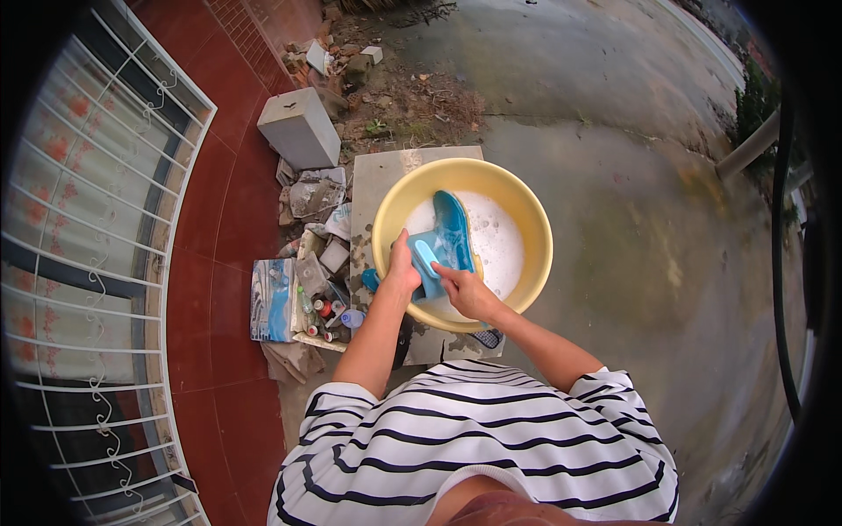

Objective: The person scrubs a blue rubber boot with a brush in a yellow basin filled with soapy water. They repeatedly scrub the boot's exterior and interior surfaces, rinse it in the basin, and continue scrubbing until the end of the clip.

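A blue rubber boot (454, 220) lies tilted in a yellow plastic basin (539, 253), its foot part pointing away from me. White suds (503, 246) cover the water around it. My left hand (402, 263) grips the boot's shaft at the basin's left side. In my right hand (467, 290) is a light-blue scrubbing brush (427, 258), laid against the boot's shaft; the bristles are hidden. Part of another blue thing, perhaps a second boot (370, 280), shows beside the basin's left rim.
The basin stands on a stone slab (381, 174). To its left are rubble (316, 197), a box of bottles (322, 309), a printed carton (272, 299) and a grey block (302, 128). A red wall (223, 283) with a barred window (99, 263) bounds the left. Wet concrete (618, 250) extends right.
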`<state>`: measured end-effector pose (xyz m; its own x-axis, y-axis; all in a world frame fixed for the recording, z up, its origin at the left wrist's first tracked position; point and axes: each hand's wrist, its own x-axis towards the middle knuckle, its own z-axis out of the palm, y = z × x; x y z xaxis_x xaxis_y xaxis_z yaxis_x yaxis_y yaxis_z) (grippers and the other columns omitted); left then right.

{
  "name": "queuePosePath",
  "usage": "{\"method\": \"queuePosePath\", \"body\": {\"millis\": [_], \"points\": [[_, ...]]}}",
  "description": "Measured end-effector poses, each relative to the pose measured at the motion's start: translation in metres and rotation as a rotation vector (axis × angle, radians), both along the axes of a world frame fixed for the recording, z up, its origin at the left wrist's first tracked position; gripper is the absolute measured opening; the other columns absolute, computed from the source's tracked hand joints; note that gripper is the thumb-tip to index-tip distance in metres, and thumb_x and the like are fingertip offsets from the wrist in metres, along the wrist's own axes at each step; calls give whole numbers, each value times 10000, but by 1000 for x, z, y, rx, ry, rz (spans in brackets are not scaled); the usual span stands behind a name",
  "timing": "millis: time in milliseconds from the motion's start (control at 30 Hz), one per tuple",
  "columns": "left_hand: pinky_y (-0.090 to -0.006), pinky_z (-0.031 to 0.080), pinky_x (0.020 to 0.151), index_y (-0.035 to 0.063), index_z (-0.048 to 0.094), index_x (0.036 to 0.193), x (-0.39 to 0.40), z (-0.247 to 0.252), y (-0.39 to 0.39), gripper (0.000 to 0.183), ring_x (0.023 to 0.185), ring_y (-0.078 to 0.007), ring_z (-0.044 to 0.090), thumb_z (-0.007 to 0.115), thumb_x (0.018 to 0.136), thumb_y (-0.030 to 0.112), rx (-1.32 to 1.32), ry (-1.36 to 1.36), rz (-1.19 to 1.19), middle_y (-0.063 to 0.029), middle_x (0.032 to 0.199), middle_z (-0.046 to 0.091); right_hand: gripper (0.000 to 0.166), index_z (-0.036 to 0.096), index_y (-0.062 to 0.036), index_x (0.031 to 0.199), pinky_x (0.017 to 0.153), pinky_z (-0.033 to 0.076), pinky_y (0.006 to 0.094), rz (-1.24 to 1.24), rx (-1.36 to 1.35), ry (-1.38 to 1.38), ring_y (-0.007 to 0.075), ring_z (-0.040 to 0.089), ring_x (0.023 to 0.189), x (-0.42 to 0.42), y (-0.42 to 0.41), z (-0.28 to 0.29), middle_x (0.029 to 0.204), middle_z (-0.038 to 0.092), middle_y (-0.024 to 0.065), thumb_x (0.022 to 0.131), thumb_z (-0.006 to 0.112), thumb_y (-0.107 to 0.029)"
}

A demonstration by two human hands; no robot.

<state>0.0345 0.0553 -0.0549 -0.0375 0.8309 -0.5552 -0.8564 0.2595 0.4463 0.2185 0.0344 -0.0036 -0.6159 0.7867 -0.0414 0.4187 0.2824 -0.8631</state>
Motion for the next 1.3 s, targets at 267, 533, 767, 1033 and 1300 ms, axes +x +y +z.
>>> {"method": "queuePosePath", "body": {"millis": [267, 533, 767, 1033, 1300], "points": [[-482, 465, 980, 7, 522, 1272, 5, -3, -1, 579, 1099, -335, 593, 384, 999, 499, -11, 42, 36, -181, 1226, 600, 391, 582, -108, 1319, 703, 499, 393, -144, -53, -141, 339, 658, 732, -8, 38, 2, 838, 620, 290, 938, 502, -82], [-470, 471, 985, -45, 496, 1271, 13, 17, -6, 483, 1135, -331, 582, 401, 1025, 360, -10, 65, 70, -196, 1251, 584, 392, 568, -93, 1331, 735, 492, 427, -174, 100, -117, 340, 660, 753, 12, 49, -15, 831, 637, 269, 949, 485, -84], [-472, 425, 1050, -31, 470, 1321, 7, 26, -16, 496, 1192, -329, 556, 437, 1015, 358, 9, 93, 37, -191, 1302, 563, 442, 478, -143, 1427, 497, 442, 326, -457, -384, -140, 157, 518, 553, 54, 113, -32, 669, 534, 72, 988, 423, -136], [-468, 432, 1031, 7, 454, 1359, 15, 23, -17, 601, 1203, -317, 540, 399, 1007, 491, 36, -8, -21, -174, 1343, 534, 404, 548, -115, 1362, 560, 476, 403, 8, 186, 227, 254, 560, 533, 6, -7, -9, 725, 628, 153, 967, 462, -111], [-495, 407, 1062, -15, 457, 1351, 14, 12, -11, 655, 1226, -357, 529, 295, 1019, 526, 11, -21, 30, -199, 1335, 541, 398, 573, -74, 1315, 732, 490, 428, -5, 42, 76, 420, 648, 818, -8, -8, 5, 902, 618, 319, 924, 500, -55]]}}
